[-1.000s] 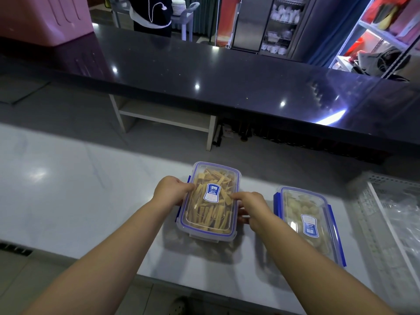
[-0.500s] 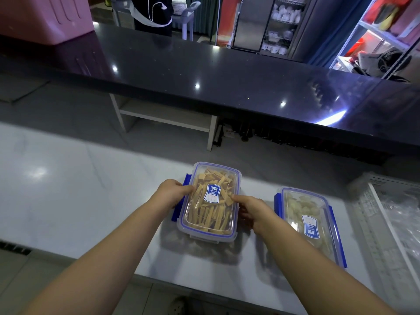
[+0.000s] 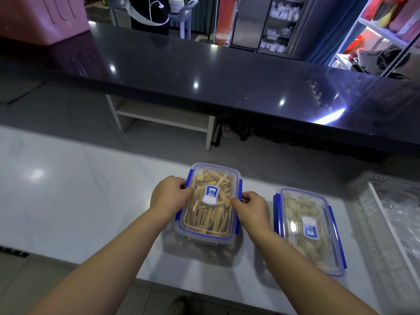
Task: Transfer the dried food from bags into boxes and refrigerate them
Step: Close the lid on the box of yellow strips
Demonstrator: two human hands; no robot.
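Now both hands point(image 3: 170, 195) point(image 3: 251, 208) grip the box point(image 3: 208, 228) sides.

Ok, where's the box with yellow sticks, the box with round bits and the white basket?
box with yellow sticks point(image 3: 210, 215), head view, clear lid
box with round bits point(image 3: 296, 212), head view, clear lid
white basket point(image 3: 366, 214), head view, left wall

Behind my white stone tabletop point(image 3: 68, 189) runs a long glossy black counter point(image 3: 227, 76), ceiling lights glinting off it. White open shelf point(image 3: 163, 117) tucked under it, grey tiled floor point(image 3: 56, 110) in between. Further back I can see a steel cabinet point(image 3: 279, 23) stacked with white dishes, a metal rack point(image 3: 375, 42) on the right, and a pink bin point(image 3: 41, 17) far left.
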